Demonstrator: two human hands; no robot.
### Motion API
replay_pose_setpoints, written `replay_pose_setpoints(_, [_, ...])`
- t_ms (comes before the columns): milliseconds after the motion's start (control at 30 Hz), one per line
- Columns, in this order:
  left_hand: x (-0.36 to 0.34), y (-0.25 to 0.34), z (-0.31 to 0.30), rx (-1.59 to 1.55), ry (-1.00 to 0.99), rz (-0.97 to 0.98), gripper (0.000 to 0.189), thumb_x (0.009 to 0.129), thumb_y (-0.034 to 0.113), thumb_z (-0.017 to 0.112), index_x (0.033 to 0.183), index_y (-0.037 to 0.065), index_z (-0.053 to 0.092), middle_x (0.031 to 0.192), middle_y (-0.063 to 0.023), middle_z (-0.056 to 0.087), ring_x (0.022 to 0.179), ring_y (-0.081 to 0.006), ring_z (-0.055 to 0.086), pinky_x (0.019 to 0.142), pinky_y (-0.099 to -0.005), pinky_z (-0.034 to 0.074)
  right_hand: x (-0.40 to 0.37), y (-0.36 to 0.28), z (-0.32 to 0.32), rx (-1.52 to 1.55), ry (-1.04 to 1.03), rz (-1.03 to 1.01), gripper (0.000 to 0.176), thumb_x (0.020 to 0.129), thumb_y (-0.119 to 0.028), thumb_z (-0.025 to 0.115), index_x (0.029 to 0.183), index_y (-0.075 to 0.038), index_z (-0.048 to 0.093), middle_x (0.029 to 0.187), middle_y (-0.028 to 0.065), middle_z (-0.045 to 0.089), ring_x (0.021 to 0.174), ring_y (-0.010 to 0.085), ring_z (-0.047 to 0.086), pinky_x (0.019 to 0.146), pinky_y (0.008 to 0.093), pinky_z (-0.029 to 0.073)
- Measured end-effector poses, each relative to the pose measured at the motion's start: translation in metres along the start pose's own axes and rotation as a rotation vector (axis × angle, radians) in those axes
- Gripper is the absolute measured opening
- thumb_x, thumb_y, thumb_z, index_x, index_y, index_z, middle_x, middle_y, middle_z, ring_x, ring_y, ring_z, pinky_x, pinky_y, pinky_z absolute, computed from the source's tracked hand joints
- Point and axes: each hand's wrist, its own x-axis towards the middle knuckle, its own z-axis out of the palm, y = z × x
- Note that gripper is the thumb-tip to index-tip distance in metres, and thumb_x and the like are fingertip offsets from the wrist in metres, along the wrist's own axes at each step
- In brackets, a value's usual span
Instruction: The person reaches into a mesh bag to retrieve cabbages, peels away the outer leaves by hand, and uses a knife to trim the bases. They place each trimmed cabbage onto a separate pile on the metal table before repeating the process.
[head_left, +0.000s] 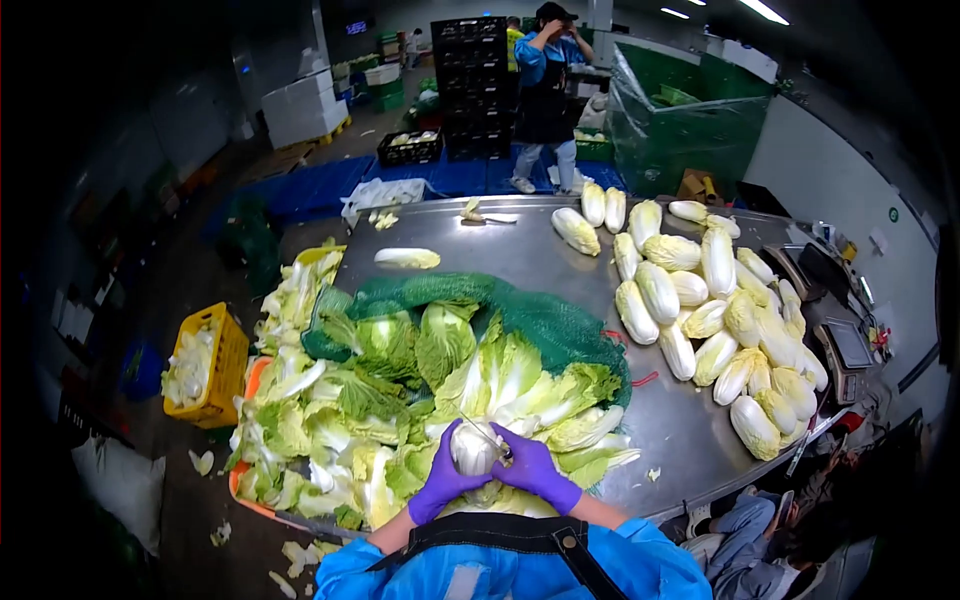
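Both purple-gloved hands are at a napa cabbage (pixel 474 452), its pale base turned up toward me near the front edge of the table. My left hand (pixel 446 478) is curled around the cabbage's left side. On the other side, my right hand (pixel 538 470) has its fingers closed around a knife (pixel 484 432), whose thin blade lies across the base; the handle is mostly hidden. Loose green outer leaves (pixel 515 375) spread just beyond my hands. Behind them, whole leafy cabbages (pixel 388 340) sit in a green mesh sack (pixel 545 320).
Trimmed cabbages (pixel 690 290) are piled on the right of the metal table (pixel 490 258), near scales (pixel 845 350). An orange-rimmed bin (pixel 240 482) overflows with leaves at left, beside a yellow crate (pixel 232 370). A co-worker (pixel 545 90) stands beyond the table.
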Motion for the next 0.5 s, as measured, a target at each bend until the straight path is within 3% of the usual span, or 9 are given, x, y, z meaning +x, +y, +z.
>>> replay_pose_setpoints(200, [-0.001,0.000,-0.002,-0.002,0.040,0.060,0.100,0.049,0.024,0.084,0.130,0.001,0.030,0.121,-0.0147,0.045,0.113,-0.0231,0.044,0.097,-0.0349,0.035,0.003,0.016,0.008,-0.030,0.092,0.024,0.059,0.067,-0.014,0.059,0.125,-0.019,0.049,0.096,0.0105,0.065,0.069,0.0240,0.064,0.065,0.0321,0.051])
replay_pose_setpoints(267, [-0.002,-0.004,-0.013,-0.036,0.027,0.071,0.099,0.050,0.024,0.084,0.130,0.001,0.030,0.120,-0.0136,0.045,0.112,-0.0228,0.045,0.097,-0.0349,0.036,0.002,0.026,0.001,0.137,0.042,0.078,0.052,0.071,-0.008,0.055,0.122,-0.018,0.052,0.089,0.0081,0.067,0.065,0.0183,0.063,0.062,0.0284,0.050])
replay_pose_setpoints(333, [-0.001,0.008,-0.028,-0.055,0.142,0.072,0.097,0.051,0.023,0.084,0.129,0.001,0.030,0.120,-0.0126,0.045,0.110,-0.0225,0.045,0.096,-0.0348,0.037,0.000,0.032,-0.012,0.353,0.174,0.197,0.034,0.079,-0.003,0.046,0.109,-0.011,0.060,0.078,0.0065,0.067,0.064,0.0096,0.060,0.060,0.0234,0.047])
replay_pose_setpoints(367, [0.000,0.021,-0.039,-0.082,0.209,0.089,0.095,0.052,0.022,0.084,0.128,0.002,0.031,0.119,-0.0117,0.045,0.108,-0.0224,0.046,0.094,-0.0347,0.038,-0.002,0.041,-0.025,0.247,0.304,0.170,0.032,0.080,-0.002,0.044,0.106,-0.008,0.061,0.076,0.0060,0.067,0.065,0.0102,0.060,0.061,0.0240,0.047])
replay_pose_setpoints(400, [0.001,0.006,-0.059,-0.194,0.204,0.065,0.092,0.052,0.018,0.083,0.127,0.002,0.031,0.117,-0.0121,0.047,0.105,-0.0230,0.050,0.092,-0.0354,0.041,-0.004,0.071,-0.031,0.342,0.407,0.153,0.032,0.079,-0.001,0.044,0.105,-0.007,0.062,0.077,0.0063,0.067,0.066,0.0108,0.061,0.062,0.0232,0.047])
replay_pose_setpoints(433, [0.001,0.020,-0.072,-0.304,0.221,0.058,0.088,0.054,0.014,0.081,0.126,0.001,0.032,0.115,-0.0128,0.049,0.102,-0.0244,0.053,0.090,-0.0371,0.044,-0.003,0.103,-0.039,0.231,0.514,0.228,0.034,0.077,0.001,0.044,0.106,-0.006,0.061,0.082,0.0077,0.067,0.070,0.0141,0.062,0.064,0.0252,0.048])
replay_pose_setpoints(467, [0.000,0.033,-0.083,-0.404,0.234,0.060,0.086,0.057,0.012,0.078,0.127,0.000,0.030,0.115,-0.0143,0.049,0.102,-0.0257,0.054,0.090,-0.0386,0.045,-0.011,0.094,-0.066,-0.021,0.501,0.271,0.040,0.074,0.003,0.048,0.112,-0.005,0.057,0.094,0.0087,0.066,0.079,0.0180,0.063,0.070,0.0281,0.050])
replay_pose_setpoints(500, [0.000,0.046,-0.091,-0.425,0.195,0.056,0.087,0.057,0.012,0.078,0.128,0.000,0.029,0.116,-0.0149,0.049,0.103,-0.0260,0.054,0.091,-0.0387,0.044,-0.014,0.092,-0.077,-0.042,0.479,0.287,0.043,0.073,0.000,0.054,0.115,-0.006,0.055,0.102,0.0101,0.063,0.083,0.0195,0.063,0.073,0.0294,0.050])
